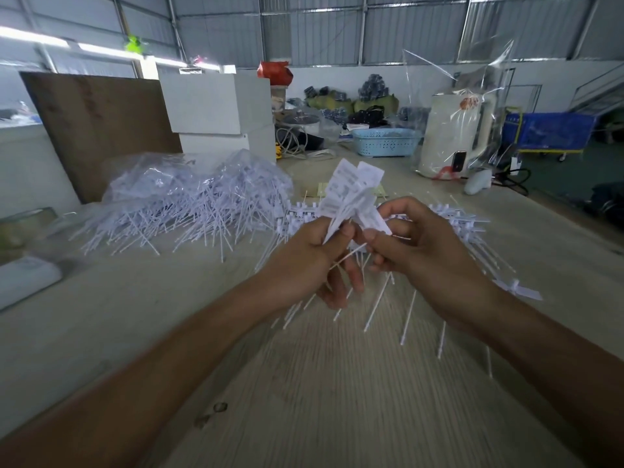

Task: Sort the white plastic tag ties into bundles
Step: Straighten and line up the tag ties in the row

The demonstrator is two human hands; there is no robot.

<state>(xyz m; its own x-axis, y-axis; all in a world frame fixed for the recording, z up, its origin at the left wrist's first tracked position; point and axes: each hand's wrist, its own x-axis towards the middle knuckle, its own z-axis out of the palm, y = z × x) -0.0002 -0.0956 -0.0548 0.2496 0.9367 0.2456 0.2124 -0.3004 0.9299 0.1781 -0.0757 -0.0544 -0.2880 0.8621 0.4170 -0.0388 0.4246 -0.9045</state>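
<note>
Gripping a fanned bunch of tag ties (351, 197) above the counter (304, 383), left hand (304, 261) and right hand (422, 255) both pinch it; loose pile (189, 204) far left.

— What is seen around the white kettle (454, 130)?
— A blue perforated basket (385, 142) is set just left of it; white blocks (216, 109) and a brown board (101, 130) are stacked farther left.

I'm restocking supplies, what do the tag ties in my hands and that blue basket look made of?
Tag ties: apparently thin matte white plastic, their stems thin and stiff. Blue basket: likely moulded plastic, its walls uniformly pale blue and perforated.
</note>
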